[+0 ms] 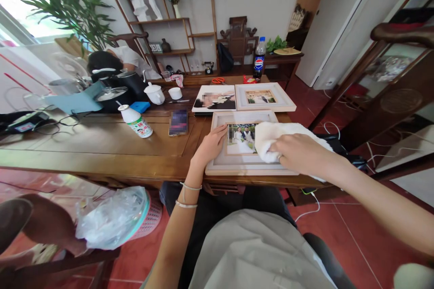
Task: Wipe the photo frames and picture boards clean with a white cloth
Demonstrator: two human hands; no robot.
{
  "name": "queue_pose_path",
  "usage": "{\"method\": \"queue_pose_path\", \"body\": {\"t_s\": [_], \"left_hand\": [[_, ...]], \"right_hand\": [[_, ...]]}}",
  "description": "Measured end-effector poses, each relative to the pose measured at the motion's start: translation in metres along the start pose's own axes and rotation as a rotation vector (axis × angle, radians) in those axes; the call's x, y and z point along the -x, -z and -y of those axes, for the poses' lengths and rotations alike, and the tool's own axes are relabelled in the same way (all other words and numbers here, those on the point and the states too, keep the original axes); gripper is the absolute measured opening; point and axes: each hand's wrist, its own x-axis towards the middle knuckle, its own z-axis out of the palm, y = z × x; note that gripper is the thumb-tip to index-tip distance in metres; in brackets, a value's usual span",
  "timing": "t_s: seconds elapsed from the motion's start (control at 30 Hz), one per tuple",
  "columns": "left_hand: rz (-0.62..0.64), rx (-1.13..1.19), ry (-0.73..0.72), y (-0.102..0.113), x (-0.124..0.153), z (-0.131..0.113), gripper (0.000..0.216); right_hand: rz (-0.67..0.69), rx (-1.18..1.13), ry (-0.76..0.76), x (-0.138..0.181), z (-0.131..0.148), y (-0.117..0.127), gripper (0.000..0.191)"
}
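Note:
A pale wooden picture frame (247, 172) lies flat at the table's front edge, with a photo (241, 139) of a couple in wedding clothes inside a white mat. My left hand (213, 143) rests on its left side, fingers stretched towards the photo. A fluffy white cloth (266, 137) is bunched under my right hand (293, 151), which grips it against the right part of the frame. The cloth hides the photo's right edge and trails off to the right. Just behind lie a second framed photo (240, 88) and a print (215, 99), side by side.
On the wooden table (162, 158) stand a phone (178, 122), a tilted-looking white bottle (135, 121), a white teapot (155, 93), a cup (175, 93), orange scissors (218, 81) and a cola bottle (259, 58). A bag-lined basket (145, 216) sits on the floor. Another person (127, 58) leans down behind the table.

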Motion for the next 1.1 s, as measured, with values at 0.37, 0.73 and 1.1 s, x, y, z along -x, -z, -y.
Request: {"method": "queue_pose_path", "body": {"t_s": [0.37, 0.73, 1.1], "left_hand": [[0.004, -0.002, 0.018, 0.001, 0.0, -0.002, 0.044], [-0.005, 0.007, 0.024, 0.001, -0.001, -0.003, 0.044], [-0.001, 0.006, -0.001, 0.001, -0.001, -0.001, 0.043]], "right_hand": [[-0.405, 0.077, -0.022, -0.087, -0.057, -0.05, 0.051], [-0.169, -0.103, 0.237, 0.014, 0.033, -0.017, 0.041], [-0.374, -0.125, 0.182, -0.055, -0.018, -0.054, 0.056]]}}
